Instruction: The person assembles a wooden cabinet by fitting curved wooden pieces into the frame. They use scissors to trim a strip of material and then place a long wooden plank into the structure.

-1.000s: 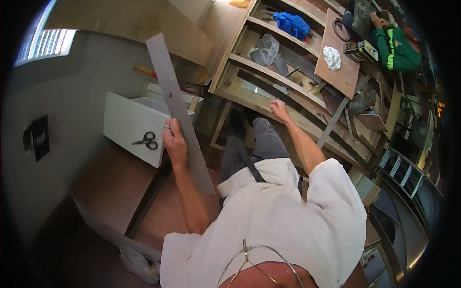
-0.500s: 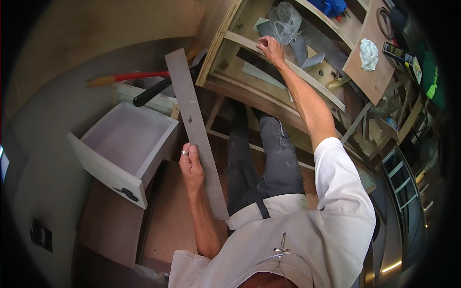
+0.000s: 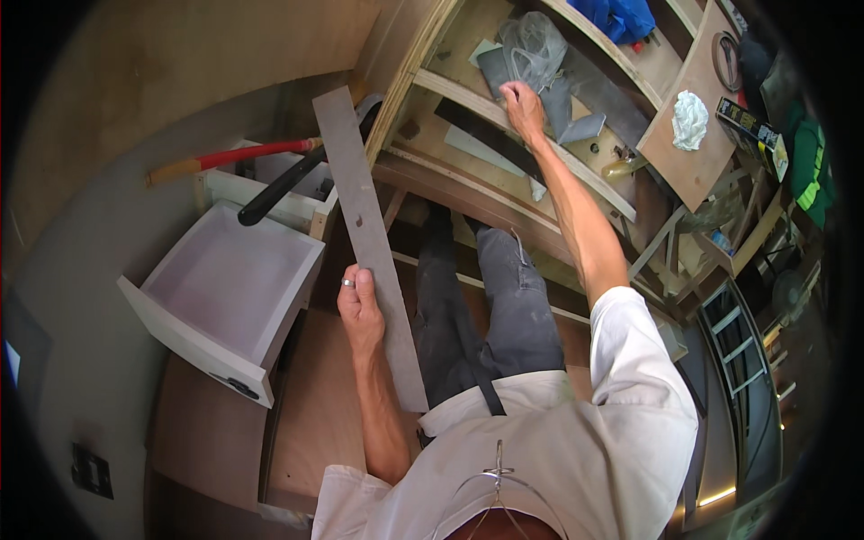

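My left hand (image 3: 362, 310) is closed on the edge of a long, narrow grey-brown board (image 3: 360, 202), thumb lying on its face. The board slants upright from my waist toward the cabinet frame. Out ahead, my right hand (image 3: 524, 112) reaches over a wooden cross rail (image 3: 468, 99) of the open cabinet frame. Its fingers are curled and pressed together beside a clear plastic bag (image 3: 533, 49) and some grey sheets (image 3: 558, 108). Whether anything is pinched in those fingertips is too small to make out.
An open white drawer (image 3: 234, 270) juts out at left. Above it lie a red tool handle with a tan end (image 3: 229, 157) and a black handle (image 3: 279, 187). Crumpled white paper (image 3: 690, 120) rests on a panel at right, near a blue bag (image 3: 616, 18) and a ladder (image 3: 736, 346).
My right hand has moved slightly right and down, its fingers drawing together from a looser curl. The view has shifted slightly. My left hand keeps its grip on the board.
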`<state>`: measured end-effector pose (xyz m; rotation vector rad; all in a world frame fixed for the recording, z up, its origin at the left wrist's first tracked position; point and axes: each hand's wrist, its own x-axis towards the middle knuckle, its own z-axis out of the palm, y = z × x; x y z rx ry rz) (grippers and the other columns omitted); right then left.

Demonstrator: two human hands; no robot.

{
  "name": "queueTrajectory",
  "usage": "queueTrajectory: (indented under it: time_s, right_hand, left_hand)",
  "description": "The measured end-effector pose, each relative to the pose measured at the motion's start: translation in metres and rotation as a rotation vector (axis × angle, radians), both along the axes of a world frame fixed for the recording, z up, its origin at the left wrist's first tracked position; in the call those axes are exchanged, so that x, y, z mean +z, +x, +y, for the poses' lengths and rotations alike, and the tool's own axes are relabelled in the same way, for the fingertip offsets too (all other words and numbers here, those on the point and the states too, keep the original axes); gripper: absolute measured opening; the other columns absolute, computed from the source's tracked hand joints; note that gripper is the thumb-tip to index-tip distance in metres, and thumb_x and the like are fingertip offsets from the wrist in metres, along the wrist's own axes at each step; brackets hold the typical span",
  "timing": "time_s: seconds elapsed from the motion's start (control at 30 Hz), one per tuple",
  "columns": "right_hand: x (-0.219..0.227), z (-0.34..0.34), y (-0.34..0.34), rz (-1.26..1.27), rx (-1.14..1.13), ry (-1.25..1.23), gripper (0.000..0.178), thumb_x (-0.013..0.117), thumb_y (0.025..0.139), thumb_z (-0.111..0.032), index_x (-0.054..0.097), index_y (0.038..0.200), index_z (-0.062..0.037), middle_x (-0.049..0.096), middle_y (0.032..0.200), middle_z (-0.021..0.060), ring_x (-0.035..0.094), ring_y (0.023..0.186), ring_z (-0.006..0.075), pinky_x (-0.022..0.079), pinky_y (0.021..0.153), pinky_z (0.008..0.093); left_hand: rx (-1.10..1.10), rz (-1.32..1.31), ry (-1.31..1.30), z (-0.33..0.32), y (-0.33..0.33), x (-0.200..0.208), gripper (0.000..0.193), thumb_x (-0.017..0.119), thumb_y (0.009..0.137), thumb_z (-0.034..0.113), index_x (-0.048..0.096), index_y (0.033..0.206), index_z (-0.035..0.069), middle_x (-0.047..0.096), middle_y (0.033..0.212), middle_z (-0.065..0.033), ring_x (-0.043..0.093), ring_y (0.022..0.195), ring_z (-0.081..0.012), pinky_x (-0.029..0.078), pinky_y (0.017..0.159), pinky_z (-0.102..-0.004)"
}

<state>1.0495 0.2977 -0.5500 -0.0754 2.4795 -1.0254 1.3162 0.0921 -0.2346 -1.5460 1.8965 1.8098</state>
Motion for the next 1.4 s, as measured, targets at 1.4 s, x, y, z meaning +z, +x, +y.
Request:
queueTrajectory:
  time_s: [1.4]
  right_hand:
    - [0.219, 0.098, 0.270, -0.110, -0.252, 0.138, 0.049, 0.048, 0.090, -0.048, 0.065, 0.085, -0.0023, 0.064, 0.084, 0.0244, 0.064, 0.084, 0.0400, 0.046, 0.075, 0.0480]
  left_hand:
    - [-0.309, 0.523, -0.246, -0.056, 0.023, 0.147, 0.029, 0.043, 0.104, 0.026, 0.052, 0.087, 0.004, 0.040, 0.075, 0.0057, 0.035, 0.071, -0.0057, 0.034, 0.063, -0.0233]
